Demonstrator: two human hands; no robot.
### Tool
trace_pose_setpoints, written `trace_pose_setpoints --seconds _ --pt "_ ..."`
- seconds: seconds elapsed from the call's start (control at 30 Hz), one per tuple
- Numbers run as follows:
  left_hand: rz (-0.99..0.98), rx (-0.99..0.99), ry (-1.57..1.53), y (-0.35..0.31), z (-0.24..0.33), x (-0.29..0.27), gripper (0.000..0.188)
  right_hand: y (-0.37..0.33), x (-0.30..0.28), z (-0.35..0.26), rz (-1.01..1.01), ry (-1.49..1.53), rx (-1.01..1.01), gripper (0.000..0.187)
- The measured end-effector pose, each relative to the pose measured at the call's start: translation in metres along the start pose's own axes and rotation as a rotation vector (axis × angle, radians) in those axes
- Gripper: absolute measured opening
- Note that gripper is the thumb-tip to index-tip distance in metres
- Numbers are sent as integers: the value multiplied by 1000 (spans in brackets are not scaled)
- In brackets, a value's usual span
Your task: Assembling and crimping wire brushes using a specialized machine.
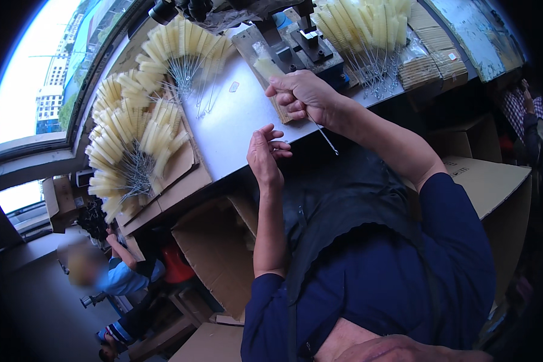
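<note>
A light-manufacturing workshop: a metal machine (312,49) stands on the counter (230,136) among heaped wire-stemmed brushes (119,131); large cardboard boxes (206,256) surround the person, who wears a dark apron (350,199); a co-worker (127,277) appears at left.

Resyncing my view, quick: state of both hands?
Left hand: partly open, nothing visible in it.
Right hand: closed around a wire-stemmed bristle brush.

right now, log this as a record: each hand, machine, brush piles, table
left hand: fingers partly curled, nothing visibly held
right hand: closed around a pale yellow bristle brush with twisted silver wire stem
machine: dark metal bench machine beyond the right hand
brush piles: left pile on brown cardboard; right pile beside the machine; both pale yellow
table: flat white worktop
</note>
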State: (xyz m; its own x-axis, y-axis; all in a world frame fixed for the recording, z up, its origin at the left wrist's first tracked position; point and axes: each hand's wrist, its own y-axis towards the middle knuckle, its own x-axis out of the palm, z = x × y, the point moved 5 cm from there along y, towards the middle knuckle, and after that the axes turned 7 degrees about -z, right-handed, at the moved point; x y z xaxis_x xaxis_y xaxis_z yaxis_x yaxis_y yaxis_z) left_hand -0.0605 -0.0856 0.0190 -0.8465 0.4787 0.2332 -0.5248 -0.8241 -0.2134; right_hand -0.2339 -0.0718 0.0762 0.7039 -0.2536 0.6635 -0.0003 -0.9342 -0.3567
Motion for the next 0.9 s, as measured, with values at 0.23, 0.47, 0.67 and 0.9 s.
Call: trace_pose_setpoints --seconds 0.23,0.47,0.67,0.9 --pt "33 17 35 9 2 -13 44 -30 -69 -18 91 -64 -222 37" --pt "18 1 35 15 -12 -4 44 -25 -81 -36 119 -22 -161 35" --pt "44 -10 55 12 -13 -16 46 -16 -75 -43 96 -53 -127 32" --pt "156 157 412 56 4 -45 34 -29 -112 -68 114 -169 -169 37"
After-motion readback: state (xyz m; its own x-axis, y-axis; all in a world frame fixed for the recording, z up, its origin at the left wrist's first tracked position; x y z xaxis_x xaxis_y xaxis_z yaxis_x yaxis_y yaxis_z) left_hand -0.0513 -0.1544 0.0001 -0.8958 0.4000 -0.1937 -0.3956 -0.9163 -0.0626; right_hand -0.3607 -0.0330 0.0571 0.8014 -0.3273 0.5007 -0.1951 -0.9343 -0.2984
